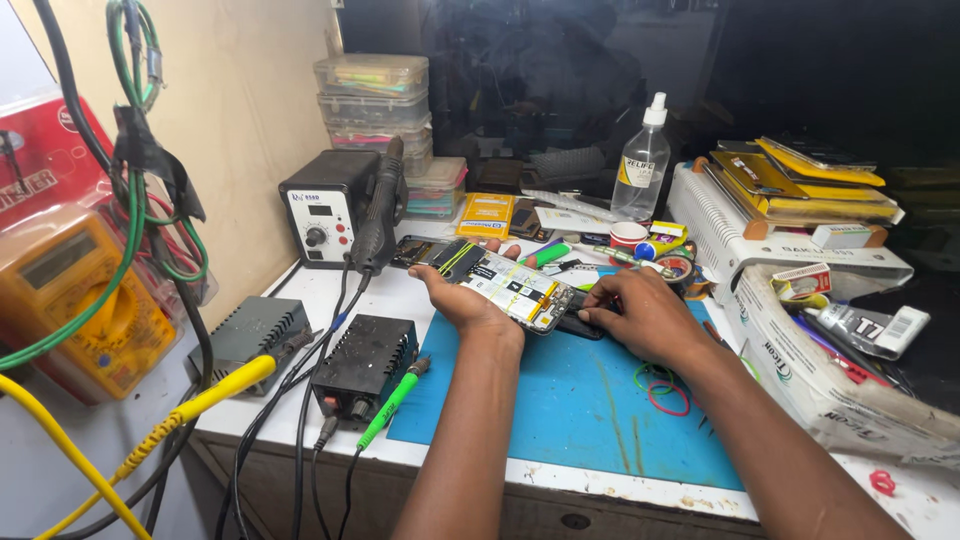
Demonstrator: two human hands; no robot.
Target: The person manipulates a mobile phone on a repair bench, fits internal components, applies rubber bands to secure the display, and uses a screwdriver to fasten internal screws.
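My left hand [462,300] holds an opened smartphone [500,280] from below, its back cover off and its boards and shields showing. The phone lies flat, raised just over the blue work mat [580,400]. My right hand [645,315] rests at the phone's right end, fingertips pressing on a dark flat part [580,327] under that end. Whether that part is the phone's cover I cannot tell.
A hot-air rework station [325,210] and two black power boxes [365,362] stand at the left with trailing cables and probes. A clear spray bottle [642,165], tape rolls, stacked plastic boxes [375,100] and cartons crowd the back and right. Rubber bands [665,392] lie on the mat.
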